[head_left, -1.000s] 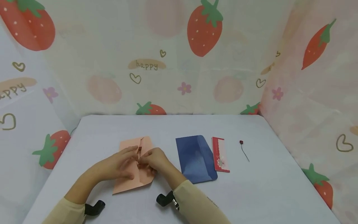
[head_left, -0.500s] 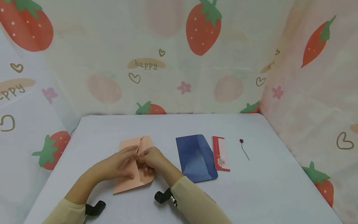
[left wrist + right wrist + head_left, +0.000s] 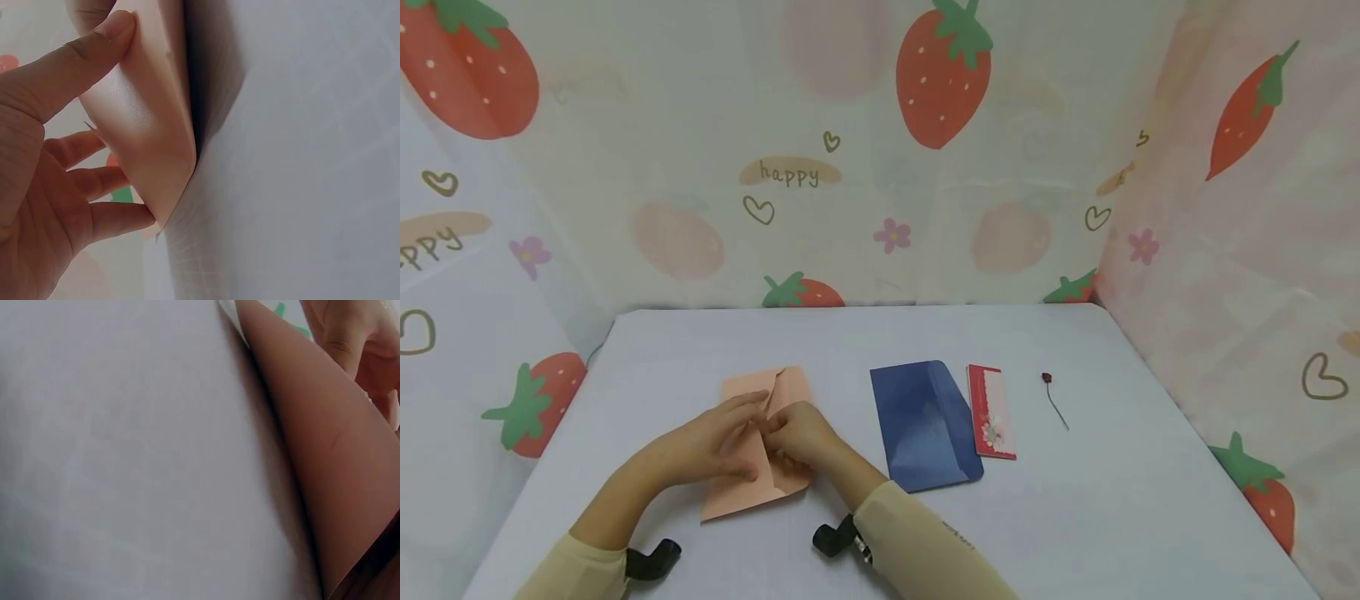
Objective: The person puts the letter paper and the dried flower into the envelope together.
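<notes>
A peach-coloured envelope lies on the table with its flap unfolded to the right. Over its left half is my left hand. In the left wrist view the thumb presses the bowed paper near its edge, with the other fingers spread on the far side. My right hand, fingers curled, works at the envelope's mouth. It seems to pinch a small dried rose, whose dark red head showed there earlier; hands and paper hide it now. The right wrist view shows the lifted paper close up.
Right of the hands lies a dark blue envelope, its flap unfolded. A red and pink card sits against its edge. Farther right is a dried rose on a thin stem. The white table meets strawberry-print cloth at the back.
My right hand has shifted slightly left and down, deeper over the envelope's mouth. The dark red bit between the hands has gone out of sight. The left hand stays put.
</notes>
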A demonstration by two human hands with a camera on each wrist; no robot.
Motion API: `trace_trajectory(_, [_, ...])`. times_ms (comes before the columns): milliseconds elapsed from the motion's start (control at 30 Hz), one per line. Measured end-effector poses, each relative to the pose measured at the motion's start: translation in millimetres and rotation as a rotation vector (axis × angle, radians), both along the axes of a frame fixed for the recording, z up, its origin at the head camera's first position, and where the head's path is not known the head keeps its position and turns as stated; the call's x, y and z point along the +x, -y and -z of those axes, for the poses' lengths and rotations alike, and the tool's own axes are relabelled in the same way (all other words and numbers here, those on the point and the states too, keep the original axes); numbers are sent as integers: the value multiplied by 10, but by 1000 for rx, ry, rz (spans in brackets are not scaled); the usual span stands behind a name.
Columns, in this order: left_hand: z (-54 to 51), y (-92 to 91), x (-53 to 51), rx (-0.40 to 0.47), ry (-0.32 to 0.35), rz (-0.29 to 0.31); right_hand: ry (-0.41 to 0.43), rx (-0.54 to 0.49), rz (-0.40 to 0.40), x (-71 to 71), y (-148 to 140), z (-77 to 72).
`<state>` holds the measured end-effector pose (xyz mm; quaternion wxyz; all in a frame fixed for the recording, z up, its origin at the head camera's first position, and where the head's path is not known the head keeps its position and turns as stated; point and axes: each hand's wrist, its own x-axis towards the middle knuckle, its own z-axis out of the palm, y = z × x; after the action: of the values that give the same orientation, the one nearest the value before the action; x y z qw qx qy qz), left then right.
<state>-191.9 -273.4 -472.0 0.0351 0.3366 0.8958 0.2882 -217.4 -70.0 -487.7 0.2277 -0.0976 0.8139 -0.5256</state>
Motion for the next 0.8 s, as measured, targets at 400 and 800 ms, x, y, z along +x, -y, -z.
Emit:
trace_trajectory(400, [-12,-19,23,-21,50,-46,-59,1,40,36,8,24])
trace_trajectory(800, [-22,-31,24,-21,50,-32,-42,-63,-57,53,-85,23])
